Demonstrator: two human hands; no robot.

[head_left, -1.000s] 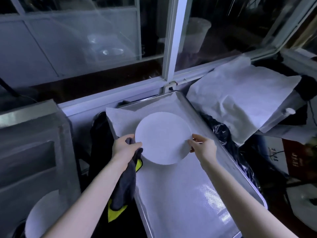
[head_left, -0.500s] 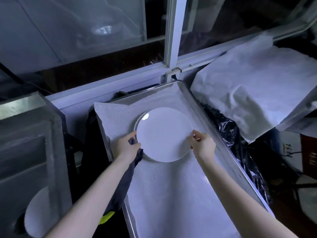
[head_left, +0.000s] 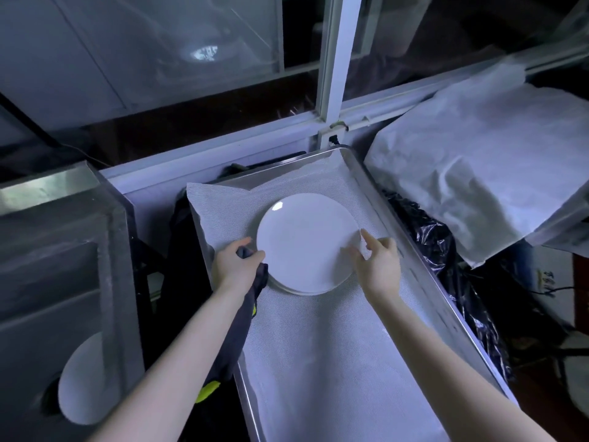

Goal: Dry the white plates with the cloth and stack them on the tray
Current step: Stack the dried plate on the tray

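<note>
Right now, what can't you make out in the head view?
Head view, plates on the tray: the top one covers the rest, so no count.
Head view, cloth in the left grip: the forearm hides most of it.
Head view, tray's near end: cut off by the bottom edge.
Head view, white disc at lower left: the steel box hides part, so plate or not is unclear.

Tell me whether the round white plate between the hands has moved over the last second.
Yes. The round white plate has sunk towards the lined metal tray and now lies flat on another plate there.
</note>
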